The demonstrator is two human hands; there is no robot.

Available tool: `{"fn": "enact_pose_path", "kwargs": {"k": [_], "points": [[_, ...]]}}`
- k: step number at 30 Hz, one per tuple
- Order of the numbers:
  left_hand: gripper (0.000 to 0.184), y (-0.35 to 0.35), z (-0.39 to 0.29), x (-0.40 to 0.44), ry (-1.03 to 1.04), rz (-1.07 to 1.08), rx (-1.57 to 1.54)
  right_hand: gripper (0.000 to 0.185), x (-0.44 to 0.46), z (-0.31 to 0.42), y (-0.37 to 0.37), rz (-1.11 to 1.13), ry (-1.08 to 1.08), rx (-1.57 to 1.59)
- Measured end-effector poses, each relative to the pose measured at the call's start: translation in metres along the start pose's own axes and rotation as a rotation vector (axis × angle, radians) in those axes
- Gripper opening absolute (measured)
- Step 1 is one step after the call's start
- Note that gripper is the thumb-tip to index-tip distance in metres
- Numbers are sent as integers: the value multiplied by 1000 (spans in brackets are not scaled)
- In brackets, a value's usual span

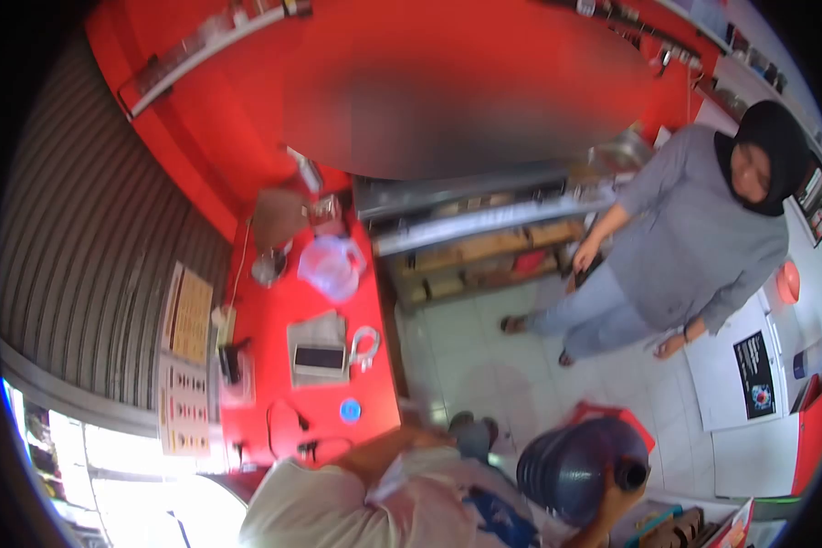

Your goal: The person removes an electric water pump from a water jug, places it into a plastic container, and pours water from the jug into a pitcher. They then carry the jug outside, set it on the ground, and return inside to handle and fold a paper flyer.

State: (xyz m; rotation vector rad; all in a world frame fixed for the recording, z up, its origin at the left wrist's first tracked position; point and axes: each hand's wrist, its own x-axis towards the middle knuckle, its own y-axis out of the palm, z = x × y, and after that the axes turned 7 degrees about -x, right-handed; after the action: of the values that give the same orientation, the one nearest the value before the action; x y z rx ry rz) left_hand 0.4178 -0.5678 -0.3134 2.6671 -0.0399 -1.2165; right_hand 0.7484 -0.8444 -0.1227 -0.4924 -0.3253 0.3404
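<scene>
A large bluish water jug (566, 466) leans at the bottom right, its dark open neck (631, 473) toward the lower right. My right hand (619, 500) is closed around the jug beside that neck. My left hand (422, 437) is by the front corner of the red table (329, 438); it is blurred and its fingers do not show clearly. Nearest to it on the tabletop is a round blue cap (350, 410). A phone (320, 357) lies on a grey cloth (315, 327), with a white looped object (365, 347) beside it.
A clear plastic pitcher (331, 268) and a cable (288, 416) are on the table. Behind the jug is a red stool-like object (635, 425). A person in grey (694, 219) stands on the tiled floor at right, beside a white cabinet (726, 374).
</scene>
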Motion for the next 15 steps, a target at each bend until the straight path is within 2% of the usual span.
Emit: {"fn": "enact_pose_path", "kwargs": {"k": [2, 5, 6, 8, 9, 12, 13, 15], "points": [[94, -18, 17, 17, 28, -46, 131, 44, 13, 4, 13, 38, 7, 62], [113, 4, 40, 19, -100, 96, -220, 45, 19, 43, 9, 58, 96, 61], [120, 6, 27, 21, -172, 155, -314, 44, 24, 55, 4, 85, 17, -9], [118, 22, -54, -38, -161, -79, -191, 41, 35, 63, -9, 113, -90, -74], [118, 0, -19, -2, -174, -44, -130, 39, 39, 61, -14, 118, -128, -67], [93, -28, 99, 79, -245, -401, -14, 39, 50, 54, -32, 80, -45, 18], [93, -31, 93, 83, -249, -393, 3, 38, 55, 61, -38, 65, -2, 45], [69, -29, 82, 92, 114, -261, 142, 37, 65, 56, -47, 51, -4, 56]]}}
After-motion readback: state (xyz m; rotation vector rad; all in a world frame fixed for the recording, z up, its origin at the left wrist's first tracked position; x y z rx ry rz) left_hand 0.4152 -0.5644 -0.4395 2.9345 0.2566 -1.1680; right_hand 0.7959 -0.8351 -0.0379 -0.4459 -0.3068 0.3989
